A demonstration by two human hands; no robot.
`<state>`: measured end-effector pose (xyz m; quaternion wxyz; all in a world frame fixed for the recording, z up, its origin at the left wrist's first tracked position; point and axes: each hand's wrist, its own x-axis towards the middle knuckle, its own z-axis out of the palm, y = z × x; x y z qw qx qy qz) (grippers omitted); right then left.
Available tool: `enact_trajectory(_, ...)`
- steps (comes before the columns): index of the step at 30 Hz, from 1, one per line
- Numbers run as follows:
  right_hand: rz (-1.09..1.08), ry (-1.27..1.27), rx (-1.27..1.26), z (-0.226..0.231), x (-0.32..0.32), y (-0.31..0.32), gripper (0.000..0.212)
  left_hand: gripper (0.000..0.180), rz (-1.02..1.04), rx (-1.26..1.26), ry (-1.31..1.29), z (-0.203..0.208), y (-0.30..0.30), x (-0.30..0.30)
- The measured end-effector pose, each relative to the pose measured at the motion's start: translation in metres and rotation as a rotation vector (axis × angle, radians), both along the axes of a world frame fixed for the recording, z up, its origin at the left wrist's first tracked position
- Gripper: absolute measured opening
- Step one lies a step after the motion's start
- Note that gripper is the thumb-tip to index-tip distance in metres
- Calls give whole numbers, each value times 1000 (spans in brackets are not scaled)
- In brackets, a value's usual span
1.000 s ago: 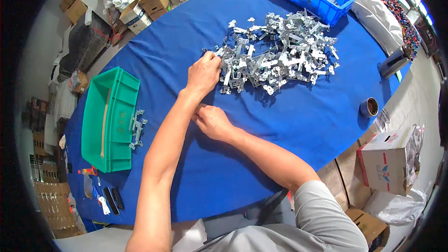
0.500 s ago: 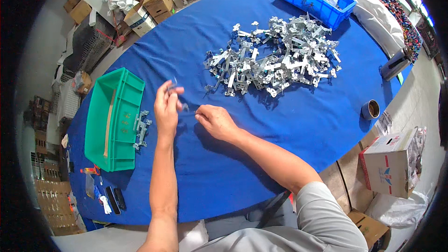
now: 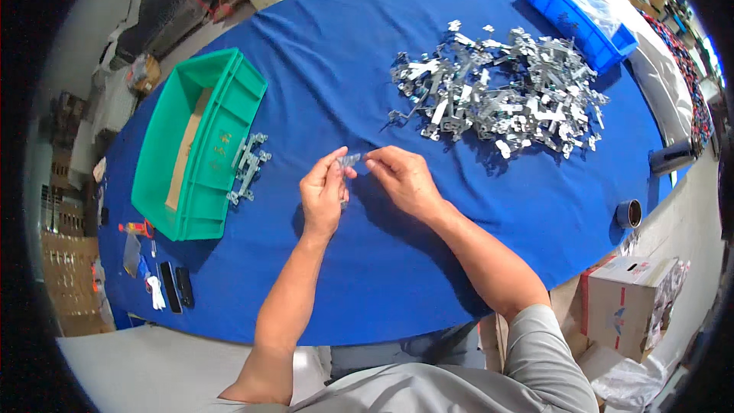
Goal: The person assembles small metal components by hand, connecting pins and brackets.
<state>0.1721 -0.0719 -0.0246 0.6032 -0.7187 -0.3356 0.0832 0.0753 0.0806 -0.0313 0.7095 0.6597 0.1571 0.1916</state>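
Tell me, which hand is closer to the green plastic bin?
Left: the left hand is to the right of the green plastic bin, and the right hand is farther right.

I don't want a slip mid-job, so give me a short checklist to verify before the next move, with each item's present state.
1. Metal bracket held by the left hand: ok, it is at the fingertips.
2. Right hand close to that bracket: ok, its fingertips are beside the bracket's right end.
3. Small part pinched in the right hand: cannot tell, too small to make out.
4. Right hand clear of the bracket pile: ok, blue cloth shows between them.
5. Pile pieces separated: not ok, they lie heaped over one another.
6. Brackets beside the green bin clear of the left hand: ok, they lie apart.
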Motion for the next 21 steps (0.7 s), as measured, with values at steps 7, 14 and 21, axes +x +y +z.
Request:
enact_trajectory(7,8,123,-72,1,0,3,16,22,87,-70,-6,3,1,4)
enact_trajectory(14,28,109,-60,-3,-3,4,15,24,88,0,17,1,0,1)
enact_trajectory(21,26,41,-73,-6,-2,2,13,23,75,176,13,3,-1,1)
